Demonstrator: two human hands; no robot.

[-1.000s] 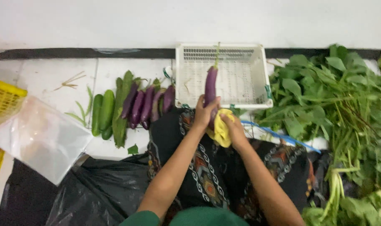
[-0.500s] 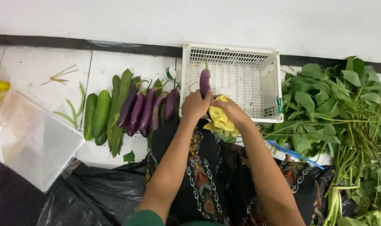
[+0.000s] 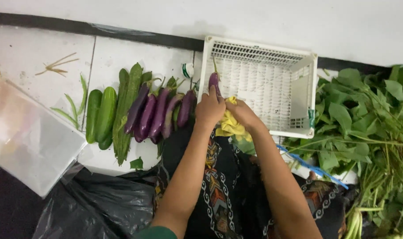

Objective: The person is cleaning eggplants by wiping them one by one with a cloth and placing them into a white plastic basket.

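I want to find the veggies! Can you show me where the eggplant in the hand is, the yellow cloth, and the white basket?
eggplant (image 3: 214, 81): head view, purple tip showing above the left hand.
yellow cloth (image 3: 230, 126): head view, bunched middle below the hands.
white basket (image 3: 259, 48): head view, far rim.

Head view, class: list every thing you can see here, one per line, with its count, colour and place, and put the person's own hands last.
held eggplant: one, purple, over the basket's near edge
cloth: one, yellow, between the hands
basket: one, white, top centre
eggplants on floor: about five, purple, left of basket
cucumbers: two, green, left of eggplants
leafy greens: a heap, green, right side
black bag: one, lower left
left hand: grips the held eggplant
right hand: on the cloth
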